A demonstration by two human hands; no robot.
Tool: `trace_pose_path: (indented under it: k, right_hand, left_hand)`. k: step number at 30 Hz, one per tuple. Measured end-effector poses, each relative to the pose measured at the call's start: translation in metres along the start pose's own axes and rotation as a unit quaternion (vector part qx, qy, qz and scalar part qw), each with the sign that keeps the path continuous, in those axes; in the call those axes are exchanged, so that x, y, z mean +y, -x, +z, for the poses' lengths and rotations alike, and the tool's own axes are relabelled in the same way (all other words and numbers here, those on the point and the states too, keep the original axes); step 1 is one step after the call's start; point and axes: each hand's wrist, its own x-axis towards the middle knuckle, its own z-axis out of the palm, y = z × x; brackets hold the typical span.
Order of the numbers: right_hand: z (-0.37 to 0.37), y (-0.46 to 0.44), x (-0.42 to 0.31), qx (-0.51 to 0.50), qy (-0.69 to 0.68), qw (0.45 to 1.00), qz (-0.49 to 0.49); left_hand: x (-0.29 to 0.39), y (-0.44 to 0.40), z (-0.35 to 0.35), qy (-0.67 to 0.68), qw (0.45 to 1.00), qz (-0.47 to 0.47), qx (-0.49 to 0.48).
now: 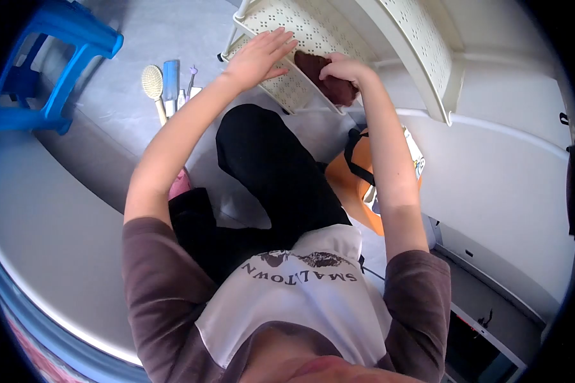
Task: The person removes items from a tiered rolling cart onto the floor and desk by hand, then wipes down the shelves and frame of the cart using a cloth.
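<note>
My right hand (346, 69) is closed on a dark maroon cloth (313, 67), pressing it against a cream shelf (287, 19) with small punched holes. Part of the cloth lies under my fingers along the shelf's front edge. At the left end of the same shelf, my left hand (260, 59) is stretched out with its fingers extended and nothing in it. Whether its fingers touch the shelf edge I cannot tell.
A hairbrush (153, 83), a blue comb (170, 80) and small items lie on the grey floor at left. A blue stool (76, 60) stands further left. An orange bag (358, 175) with black handles sits below my right forearm. Another perforated shelf (421, 45) overhangs at right.
</note>
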Motion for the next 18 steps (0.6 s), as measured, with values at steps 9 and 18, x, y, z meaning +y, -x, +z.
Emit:
trace_pose_path:
  k: [9,18]
  right_hand:
    - [0.006,-0.019,0.002,-0.021,-0.116,0.993,-0.029]
    - [0.045,-0.063,-0.087,0.048,-0.383,0.901,-0.196]
  left_hand:
    - [-0.067,-0.006,-0.029,0.268,0.901,-0.321,0.113]
    - [-0.064,-0.005,-0.031,0.265,0.913,-0.308,-0.017]
